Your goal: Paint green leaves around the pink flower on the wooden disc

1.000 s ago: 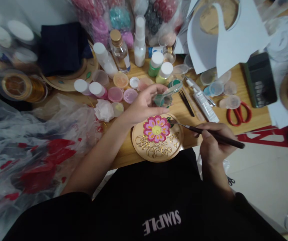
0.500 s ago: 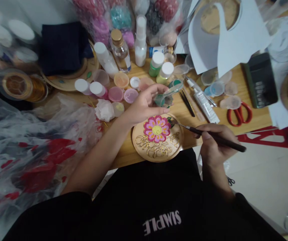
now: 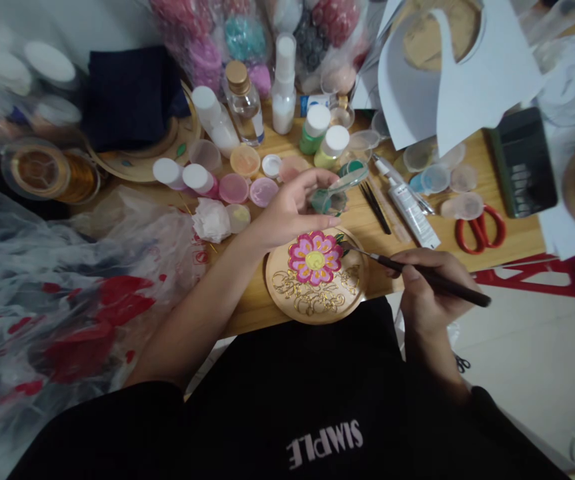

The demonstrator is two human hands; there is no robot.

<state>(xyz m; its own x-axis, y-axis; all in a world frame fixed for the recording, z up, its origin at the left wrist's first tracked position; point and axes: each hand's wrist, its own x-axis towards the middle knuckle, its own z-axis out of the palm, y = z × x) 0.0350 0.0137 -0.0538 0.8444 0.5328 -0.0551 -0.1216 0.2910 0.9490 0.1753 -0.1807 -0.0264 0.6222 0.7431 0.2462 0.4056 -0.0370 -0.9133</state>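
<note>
A round wooden disc [image 3: 292, 308] lies at the table's front edge, bearing a pink flower [image 3: 315, 259] with a yellow centre and gold wire outlines. Above its far rim my left hand [image 3: 295, 207] is closed around a small clear cup [image 3: 321, 202] with green inside, its lid tilted open. My right hand [image 3: 430, 283] grips a thin tool with a dark handle [image 3: 450, 287], held like a pen. Its fine metal tip reaches a dark green leaf beside the flower. Whether the tip is a brush or a blade is too small to tell.
Small paint cups [image 3: 234, 189] and white-capped bottles [image 3: 335, 143] crowd behind my left hand. To the right lie black tweezers [image 3: 375, 208], a white tube [image 3: 412, 212] and red-handled scissors [image 3: 481, 230]. A crumpled tissue [image 3: 211, 220] and plastic sheeting [image 3: 82, 300] are on the left.
The whole view has shifted slightly. Both hands keep their holds, and the tool's tip stays at the green leaf with hardly any movement.
</note>
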